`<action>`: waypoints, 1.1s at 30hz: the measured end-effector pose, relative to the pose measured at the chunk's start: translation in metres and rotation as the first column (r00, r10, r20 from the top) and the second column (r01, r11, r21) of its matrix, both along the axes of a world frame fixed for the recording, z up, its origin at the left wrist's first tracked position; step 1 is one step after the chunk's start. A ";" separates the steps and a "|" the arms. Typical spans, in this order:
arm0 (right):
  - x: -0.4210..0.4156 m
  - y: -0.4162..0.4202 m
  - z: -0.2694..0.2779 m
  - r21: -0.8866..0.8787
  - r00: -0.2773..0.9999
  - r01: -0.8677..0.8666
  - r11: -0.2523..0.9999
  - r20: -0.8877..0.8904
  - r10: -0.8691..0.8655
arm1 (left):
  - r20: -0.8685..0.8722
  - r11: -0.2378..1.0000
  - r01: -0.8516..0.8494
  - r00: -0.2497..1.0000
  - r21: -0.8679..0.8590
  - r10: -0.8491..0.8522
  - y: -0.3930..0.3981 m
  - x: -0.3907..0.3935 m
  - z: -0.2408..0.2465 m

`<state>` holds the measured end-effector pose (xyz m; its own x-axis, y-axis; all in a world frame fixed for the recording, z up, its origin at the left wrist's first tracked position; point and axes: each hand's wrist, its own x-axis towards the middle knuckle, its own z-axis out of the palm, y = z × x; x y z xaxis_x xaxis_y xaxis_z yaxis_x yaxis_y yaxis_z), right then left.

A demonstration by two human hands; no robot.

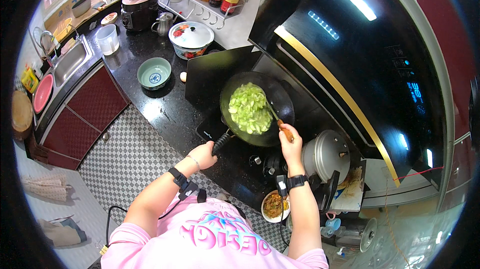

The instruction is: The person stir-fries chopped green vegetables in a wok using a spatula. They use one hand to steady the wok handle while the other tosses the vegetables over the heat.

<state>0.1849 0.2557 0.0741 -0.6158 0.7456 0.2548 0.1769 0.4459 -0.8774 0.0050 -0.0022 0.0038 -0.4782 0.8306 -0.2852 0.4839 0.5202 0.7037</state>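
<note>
A dark wok [283,98] sits on the hob with a heap of sliced green vegetable [249,108] in it. My left hand [204,155] is closed around the wok's black handle [221,144], at the near left of the pan. In my right hand [291,145] is the wooden handle of a metal spatula [275,114], whose blade end lies against the right side of the vegetable and is partly hidden by it. Left of the wok, a green bowl [154,73] with a blue pattern inside stands on the black counter.
A pressure cooker [326,154] stands right of the wok, near my right wrist. A bowl of cooked food [275,206] is below it. Behind are a floral enamel pot [190,38], a bottle rack [210,3] and a dark splash guard [210,74]. The range hood [330,78] overhangs the right.
</note>
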 end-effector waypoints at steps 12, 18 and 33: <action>0.037 -0.072 0.042 0.341 0.924 -0.297 0.892 0.337 0.179 | -0.004 1.000 -0.001 1.000 0.003 0.001 0.001 0.001 -0.001; 0.019 -0.026 0.062 0.248 0.994 -0.071 0.966 0.102 0.047 | -0.008 1.000 0.001 1.000 -0.010 -0.001 0.000 0.001 -0.002; -0.035 -0.009 0.015 0.368 0.972 -0.198 0.909 0.191 0.134 | -0.011 1.000 -0.002 1.000 -0.005 0.002 0.000 0.001 0.002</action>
